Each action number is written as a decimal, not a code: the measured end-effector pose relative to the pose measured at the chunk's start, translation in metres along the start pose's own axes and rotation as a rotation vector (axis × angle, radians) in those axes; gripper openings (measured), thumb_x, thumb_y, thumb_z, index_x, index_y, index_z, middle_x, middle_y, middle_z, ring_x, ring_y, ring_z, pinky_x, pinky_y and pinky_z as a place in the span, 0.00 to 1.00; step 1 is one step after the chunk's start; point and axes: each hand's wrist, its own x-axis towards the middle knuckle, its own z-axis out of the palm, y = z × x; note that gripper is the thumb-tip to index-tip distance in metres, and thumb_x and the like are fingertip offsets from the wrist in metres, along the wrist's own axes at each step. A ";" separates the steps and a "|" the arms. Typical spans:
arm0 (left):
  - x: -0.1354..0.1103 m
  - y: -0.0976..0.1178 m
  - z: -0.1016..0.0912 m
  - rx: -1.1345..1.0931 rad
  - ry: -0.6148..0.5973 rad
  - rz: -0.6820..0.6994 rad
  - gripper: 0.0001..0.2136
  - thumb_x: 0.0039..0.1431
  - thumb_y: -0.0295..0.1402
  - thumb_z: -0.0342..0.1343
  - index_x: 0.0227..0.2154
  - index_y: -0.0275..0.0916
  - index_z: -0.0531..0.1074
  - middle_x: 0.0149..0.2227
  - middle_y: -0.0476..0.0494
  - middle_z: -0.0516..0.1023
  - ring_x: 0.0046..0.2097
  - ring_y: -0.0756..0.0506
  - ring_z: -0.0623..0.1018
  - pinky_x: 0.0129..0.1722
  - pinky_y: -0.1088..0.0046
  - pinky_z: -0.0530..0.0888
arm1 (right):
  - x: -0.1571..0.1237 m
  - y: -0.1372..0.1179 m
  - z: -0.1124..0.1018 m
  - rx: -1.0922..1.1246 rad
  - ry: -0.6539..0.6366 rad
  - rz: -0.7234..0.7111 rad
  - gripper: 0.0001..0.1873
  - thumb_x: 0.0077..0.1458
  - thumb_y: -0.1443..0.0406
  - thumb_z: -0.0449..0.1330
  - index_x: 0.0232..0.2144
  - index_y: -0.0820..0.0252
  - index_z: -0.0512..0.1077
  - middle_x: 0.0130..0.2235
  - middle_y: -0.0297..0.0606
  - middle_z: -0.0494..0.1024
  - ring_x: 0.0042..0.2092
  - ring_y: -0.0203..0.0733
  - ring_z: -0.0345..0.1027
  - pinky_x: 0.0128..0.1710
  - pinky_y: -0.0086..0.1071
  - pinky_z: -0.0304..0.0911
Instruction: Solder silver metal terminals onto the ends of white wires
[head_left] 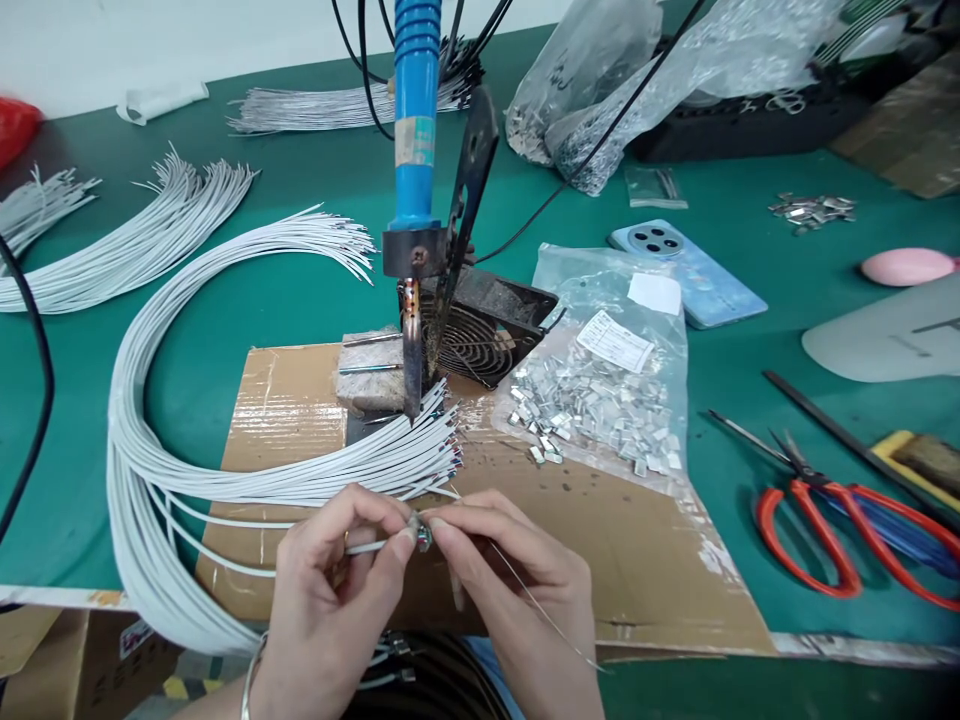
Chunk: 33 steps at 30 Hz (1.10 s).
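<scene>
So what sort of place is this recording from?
Probably a small electronics or wire-harness assembly bench: there's a blue-handled soldering iron, bundles of white insulated wires, and a plastic bag of small metal terminals.

White wall behind a green-topped workbench (202, 340)

Cardboard sheet (660, 570) on the work surface (195, 380), wire bundle (127, 470) across its left part.
Bag of metal clips (600, 400) lies on the sheet's right side, phone (682, 270) behind it, scissors (825, 530) farther right; soldering iron (411, 130) stands behind the wire ends.
</scene>
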 end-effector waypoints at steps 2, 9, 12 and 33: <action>0.001 0.000 0.000 0.009 0.015 0.015 0.07 0.64 0.32 0.58 0.29 0.40 0.74 0.30 0.44 0.79 0.32 0.47 0.75 0.22 0.77 0.64 | 0.000 0.000 0.000 -0.003 0.002 0.000 0.05 0.55 0.65 0.69 0.33 0.50 0.86 0.29 0.34 0.76 0.23 0.30 0.59 0.20 0.26 0.54; 0.002 -0.004 -0.001 0.052 -0.002 0.014 0.07 0.65 0.32 0.58 0.30 0.41 0.74 0.32 0.43 0.79 0.37 0.44 0.77 0.23 0.77 0.65 | 0.002 0.000 0.001 0.013 0.003 0.013 0.05 0.55 0.65 0.69 0.32 0.50 0.86 0.28 0.34 0.76 0.24 0.30 0.60 0.20 0.25 0.54; 0.002 -0.004 0.000 0.058 0.011 0.019 0.07 0.64 0.32 0.59 0.29 0.41 0.74 0.32 0.43 0.80 0.37 0.44 0.78 0.24 0.77 0.67 | 0.003 0.000 0.001 0.012 0.004 0.006 0.05 0.54 0.66 0.69 0.32 0.50 0.86 0.28 0.34 0.76 0.24 0.31 0.60 0.20 0.25 0.54; 0.005 -0.001 0.010 -0.009 0.093 -0.048 0.06 0.61 0.31 0.60 0.28 0.41 0.74 0.31 0.44 0.79 0.38 0.44 0.77 0.22 0.77 0.63 | 0.000 0.009 -0.003 -0.110 0.046 -0.080 0.10 0.64 0.59 0.62 0.40 0.48 0.84 0.31 0.34 0.74 0.32 0.36 0.69 0.32 0.28 0.64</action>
